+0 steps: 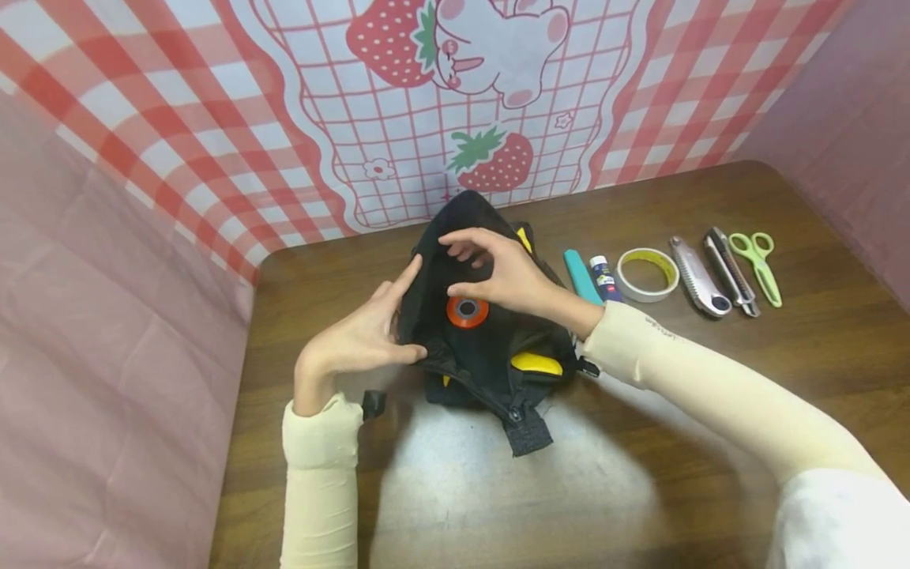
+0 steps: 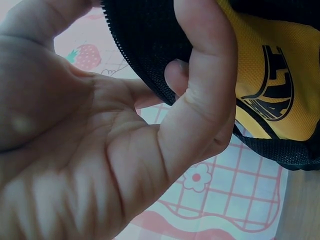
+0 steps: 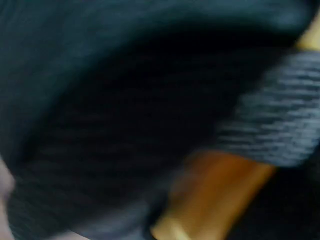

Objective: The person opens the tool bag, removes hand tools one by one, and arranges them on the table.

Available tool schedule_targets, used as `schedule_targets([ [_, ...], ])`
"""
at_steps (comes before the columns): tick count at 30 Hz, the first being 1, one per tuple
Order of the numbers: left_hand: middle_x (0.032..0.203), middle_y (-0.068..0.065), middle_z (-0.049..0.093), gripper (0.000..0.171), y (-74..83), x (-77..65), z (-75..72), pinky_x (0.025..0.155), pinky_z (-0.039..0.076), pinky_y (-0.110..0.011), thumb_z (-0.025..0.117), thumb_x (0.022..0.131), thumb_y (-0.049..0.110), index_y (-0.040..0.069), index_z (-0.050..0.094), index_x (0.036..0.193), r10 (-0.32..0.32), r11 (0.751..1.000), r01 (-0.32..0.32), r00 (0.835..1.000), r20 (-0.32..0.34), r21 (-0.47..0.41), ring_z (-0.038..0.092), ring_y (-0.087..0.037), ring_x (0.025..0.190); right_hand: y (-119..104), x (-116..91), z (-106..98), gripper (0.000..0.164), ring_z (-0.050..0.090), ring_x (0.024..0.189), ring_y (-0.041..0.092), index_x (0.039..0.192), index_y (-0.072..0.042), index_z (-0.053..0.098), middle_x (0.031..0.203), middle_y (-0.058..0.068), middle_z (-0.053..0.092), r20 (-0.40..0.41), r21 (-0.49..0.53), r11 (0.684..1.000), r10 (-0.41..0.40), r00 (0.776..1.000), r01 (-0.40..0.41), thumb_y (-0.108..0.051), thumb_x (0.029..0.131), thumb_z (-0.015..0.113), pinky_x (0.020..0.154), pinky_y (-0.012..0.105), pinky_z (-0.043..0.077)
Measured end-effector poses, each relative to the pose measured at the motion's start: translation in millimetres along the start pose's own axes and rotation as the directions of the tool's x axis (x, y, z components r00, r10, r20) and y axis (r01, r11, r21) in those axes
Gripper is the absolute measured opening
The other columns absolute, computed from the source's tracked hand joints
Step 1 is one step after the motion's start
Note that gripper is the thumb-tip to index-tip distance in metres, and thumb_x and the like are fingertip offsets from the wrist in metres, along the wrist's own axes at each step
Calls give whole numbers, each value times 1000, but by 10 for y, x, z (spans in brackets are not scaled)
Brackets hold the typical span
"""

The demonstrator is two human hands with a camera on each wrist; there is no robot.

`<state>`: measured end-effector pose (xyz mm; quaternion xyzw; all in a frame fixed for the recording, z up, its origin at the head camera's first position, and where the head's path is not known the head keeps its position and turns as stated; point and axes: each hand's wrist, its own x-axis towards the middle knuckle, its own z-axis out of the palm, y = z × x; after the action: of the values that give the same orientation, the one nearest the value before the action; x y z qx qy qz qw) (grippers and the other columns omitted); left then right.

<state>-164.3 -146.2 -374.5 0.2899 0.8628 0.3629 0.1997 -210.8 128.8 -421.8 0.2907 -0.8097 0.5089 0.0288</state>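
Note:
A black and yellow zip bag (image 1: 490,348) lies unzipped on the table, its mouth spread wide. Inside it shows a round orange thing (image 1: 468,321) with a grey ring and dark centre. My left hand (image 1: 362,336) holds the left edge of the mouth, thumb and index finger spread along it. Up close in the left wrist view, fingers of that hand (image 2: 205,75) curl at the zippered edge, beside the bag's yellow panel (image 2: 270,75) with black print. Over the mouth, my right hand (image 1: 501,273) hovers with loosely curved fingers and nothing between them. The right wrist view is blurred black and yellow fabric.
Right of the bag, a teal tool (image 1: 582,276), a glue stick (image 1: 604,278), a tape roll (image 1: 648,296), two utility knives (image 1: 699,278) (image 1: 731,270) and green scissors (image 1: 761,265) form a row. A checked strawberry cloth (image 1: 398,126) hangs behind the table (image 1: 817,379).

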Motion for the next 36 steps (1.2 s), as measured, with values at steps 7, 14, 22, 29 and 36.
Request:
schedule_targets([
  [7, 121, -18, 45, 126, -22, -11, -22, 78, 47, -36, 87, 86, 14, 16, 3, 180, 3, 1000, -3, 1000, 2, 0, 51, -23, 88, 280, -17, 126, 73, 65, 126, 37, 151, -3, 64, 136, 18, 67, 81, -72, 994, 83, 993, -77, -8, 86, 97, 105, 54, 55],
  [14, 121, -18, 45, 125, -25, -26, -41, 77, 47, -35, 87, 86, 13, 16, 4, 180, -6, 1000, 6, 1000, 3, -3, 52, -23, 87, 481, -92, 255, 82, 57, 135, 40, 153, -4, 63, 143, 21, 64, 140, -204, 972, 147, 979, -117, -13, 81, 101, 116, 58, 44],
  [22, 121, -18, 44, 125, -32, -36, -46, 77, 47, -34, 87, 86, 12, 15, 4, 180, -7, 1000, 7, 1000, 5, 1, 51, -23, 87, 567, -119, 331, 91, 53, 139, 44, 155, -3, 60, 145, 23, 64, 173, -250, 959, 181, 968, -134, -14, 76, 104, 120, 60, 39],
  [29, 123, -18, 44, 125, -32, -37, -43, 79, 47, -36, 87, 87, 12, 15, 4, 180, -7, 1000, 7, 1000, 4, 3, 51, -23, 89, 532, -135, 340, 89, 55, 133, 44, 154, -5, 61, 138, 21, 67, 176, -280, 950, 192, 966, -138, -12, 76, 103, 116, 59, 43],
  [36, 122, -18, 43, 126, -26, -47, -38, 80, 46, -37, 88, 86, 13, 16, 4, 180, -9, 1000, 9, 1000, 3, -1, 49, -24, 90, 572, -147, 350, 90, 57, 128, 42, 156, -5, 60, 135, 19, 69, 181, -301, 946, 182, 966, -122, -9, 77, 102, 113, 58, 45],
])
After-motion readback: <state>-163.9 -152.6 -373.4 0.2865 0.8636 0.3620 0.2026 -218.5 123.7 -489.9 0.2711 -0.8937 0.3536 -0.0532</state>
